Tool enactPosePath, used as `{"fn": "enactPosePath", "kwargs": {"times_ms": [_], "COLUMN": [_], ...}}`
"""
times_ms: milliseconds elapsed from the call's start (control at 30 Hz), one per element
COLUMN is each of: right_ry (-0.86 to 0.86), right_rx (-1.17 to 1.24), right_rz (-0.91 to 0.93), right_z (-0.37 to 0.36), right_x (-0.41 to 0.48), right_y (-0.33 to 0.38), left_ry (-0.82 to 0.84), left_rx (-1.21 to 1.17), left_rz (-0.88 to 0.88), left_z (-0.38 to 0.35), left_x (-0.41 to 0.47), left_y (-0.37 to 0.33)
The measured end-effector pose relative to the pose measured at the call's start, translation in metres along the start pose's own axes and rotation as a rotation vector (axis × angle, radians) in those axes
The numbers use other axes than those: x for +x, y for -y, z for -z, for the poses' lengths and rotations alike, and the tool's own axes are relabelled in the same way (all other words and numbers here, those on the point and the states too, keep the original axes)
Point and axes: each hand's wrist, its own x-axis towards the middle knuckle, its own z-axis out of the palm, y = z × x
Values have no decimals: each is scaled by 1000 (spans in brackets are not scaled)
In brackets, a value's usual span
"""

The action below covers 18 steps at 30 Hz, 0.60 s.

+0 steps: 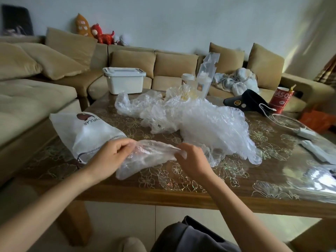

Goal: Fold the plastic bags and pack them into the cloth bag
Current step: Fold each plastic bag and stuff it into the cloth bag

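A crumpled clear plastic bag (145, 157) lies stretched between my hands near the table's front edge. My left hand (111, 157) pinches its left end with curled fingers. My right hand (192, 160) grips its right end. To the left, touching my left hand, lies the white cloth bag (85, 133) with dark printed letters and a drawstring. Behind my hands a heap of several more clear plastic bags (190, 120) spreads across the middle of the table.
The wooden table (181, 195) has a floral glass top. On it stand a white lidded box (124, 80), jars and a bottle (198, 82), a dark cap (245, 100), a red cup (281, 100) and a white cable with charger (291, 128). A beige sofa (36, 99) wraps the left and back.
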Motion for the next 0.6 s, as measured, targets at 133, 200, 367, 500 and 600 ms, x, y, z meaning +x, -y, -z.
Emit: {"fn": "enactPosePath", "kwargs": {"times_ms": [133, 200, 367, 500, 600], "right_ry": [-125, -262, -283, 27, 227], "right_rx": [-8, -38, -204, -204, -21], "right_rz": [4, 141, 523, 538, 284], "right_z": [10, 19, 12, -17, -22], "right_x": [22, 28, 6, -19, -28], "right_y": [5, 7, -13, -39, -50], "left_ry": [-66, -159, -150, 57, 127], "left_rx": [125, 187, 337, 396, 401], "left_rz": [-24, -99, -292, -127, -43], "left_z": [29, 36, 23, -3, -15], "left_x": [29, 36, 14, -14, -23], "left_y": [-6, -13, 12, 58, 67]}}
